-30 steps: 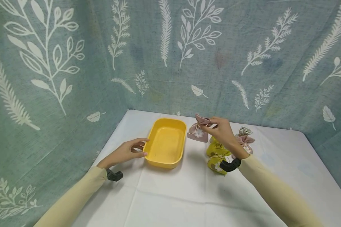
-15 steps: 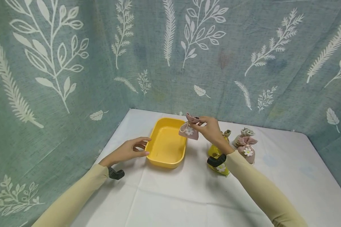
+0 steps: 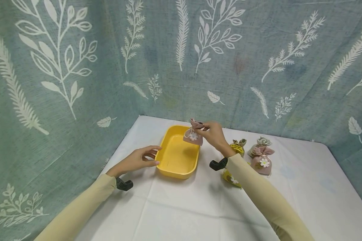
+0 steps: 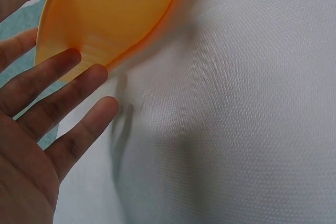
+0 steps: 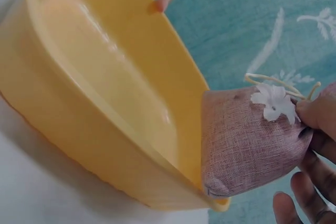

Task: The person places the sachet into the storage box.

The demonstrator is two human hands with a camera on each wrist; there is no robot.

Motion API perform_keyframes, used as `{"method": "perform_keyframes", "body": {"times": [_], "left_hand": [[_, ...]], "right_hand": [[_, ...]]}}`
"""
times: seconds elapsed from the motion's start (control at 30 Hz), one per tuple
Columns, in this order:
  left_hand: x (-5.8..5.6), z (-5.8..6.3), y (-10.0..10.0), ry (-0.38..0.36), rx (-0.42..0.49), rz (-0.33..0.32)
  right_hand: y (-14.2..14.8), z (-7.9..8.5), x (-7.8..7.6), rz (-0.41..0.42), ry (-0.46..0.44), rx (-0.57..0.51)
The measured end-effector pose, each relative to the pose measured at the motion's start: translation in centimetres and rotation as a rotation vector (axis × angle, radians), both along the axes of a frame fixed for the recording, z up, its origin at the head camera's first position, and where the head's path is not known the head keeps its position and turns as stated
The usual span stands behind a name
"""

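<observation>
So, R hand [image 3: 214, 134] has the neck of a pink pouch [image 3: 194, 137] pinched btwn thumb & fingers, its other fingers loosely bent; pouch hangs neck-up over the far right part of a yellow tray [image 3: 176, 160], white flower & pale cord showing on its front. R wrist view puts the pouch's lower end right by the tray rim, but can't tell if they touch. L hand [image 3: 138, 159] is at the tray's left side, approx. half open, fingers apart & fairly straight, fingertips on the rim, thumb nr the front left corner; it only touches the tray, no wrap round it. Tray sits on a counter [image 3: 175, 211] w/ a white cloth. To the right, well apart from the tray: another pink pouch w/ a white flower [image 3: 260, 164], a grey-green pouch [image 3: 253, 150] just behind it, & some yellow-green pouches [image 3: 231, 180] pt. hidden by the R sleeve [image 3: 259, 190], so count's unclear. Both sleeves are pale yellow, w/ a black device [image 3: 124, 184] at each wrist. Bkgd: blue-green curtain [image 3: 169, 36] w/ white leaf prints.
</observation>
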State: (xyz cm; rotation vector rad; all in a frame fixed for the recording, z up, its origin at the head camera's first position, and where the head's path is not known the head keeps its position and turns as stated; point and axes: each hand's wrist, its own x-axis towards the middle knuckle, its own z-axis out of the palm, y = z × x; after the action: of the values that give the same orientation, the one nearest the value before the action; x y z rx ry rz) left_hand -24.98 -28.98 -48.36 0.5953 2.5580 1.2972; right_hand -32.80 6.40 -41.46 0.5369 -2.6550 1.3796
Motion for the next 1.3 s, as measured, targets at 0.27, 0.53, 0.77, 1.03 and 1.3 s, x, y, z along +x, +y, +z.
{"method": "perform_keyframes", "body": {"times": [0.27,0.53,0.77,1.03,1.3], "left_hand": [[-0.1,-0.3,-0.1,0.002,0.024,-0.019],[-0.3,-0.4,-0.1,-0.003,0.047,-0.025],[-0.3,-0.5,-0.3,0.000,0.051,-0.035],[-0.4,-0.7,-0.2,-0.005,0.040,-0.040],[-0.4,-0.7,-0.4,-0.005,0.039,-0.035]], "right_hand": [[-1.2,-1.1,-1.9,-0.022,-0.045,-0.024],[-2.4,-1.5,-2.8,-0.028,-0.028,-0.017],[-2.3,-2.3,-3.2,-0.056,-0.009,0.037],[-1.8,-3.9,-3.7,-0.079,-0.046,0.065],[-2.0,-3.6,-3.4,-0.068,-0.106,0.054]]}}
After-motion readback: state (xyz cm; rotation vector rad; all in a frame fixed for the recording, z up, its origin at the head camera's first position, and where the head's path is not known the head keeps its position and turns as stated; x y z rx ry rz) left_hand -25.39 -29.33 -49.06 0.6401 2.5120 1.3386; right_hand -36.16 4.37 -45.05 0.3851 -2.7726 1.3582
